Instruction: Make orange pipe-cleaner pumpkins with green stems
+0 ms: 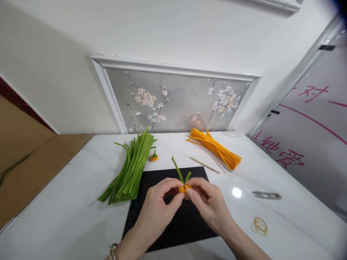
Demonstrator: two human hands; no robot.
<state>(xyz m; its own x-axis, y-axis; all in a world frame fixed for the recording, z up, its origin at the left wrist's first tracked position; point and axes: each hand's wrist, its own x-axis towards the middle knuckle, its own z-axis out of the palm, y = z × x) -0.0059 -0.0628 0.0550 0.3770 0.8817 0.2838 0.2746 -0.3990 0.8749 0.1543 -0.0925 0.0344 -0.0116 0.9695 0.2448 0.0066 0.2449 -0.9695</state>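
"As two hands meet over a black mat point(173, 229), what does each grip hold?"

"The left hand point(159, 198) and right hand point(210, 202) are both clamped, thumb against finger, on a small orange piece point(182, 189) raised between them. Green stems point(176, 168), one long and one short, rise at its far side."

"What goes unseen?"

"Fingertips cover much of the orange piece; its full shape cannot be told. Both forearms run out of frame at the bottom, a bracelet point(112, 250) on the left. A faint line beside the stick point(204, 165) is hard to make out."

"And the edges?"

"A green bundle point(131, 169) borders the mat's left side, any overlap unclear. Past the far edge lie the stick, an orange bundle point(217, 146) and a smaller green-topped ornament point(154, 157). To the right, open white desk point(230, 213) separates the hand from snips point(267, 195) and bands point(260, 226)."
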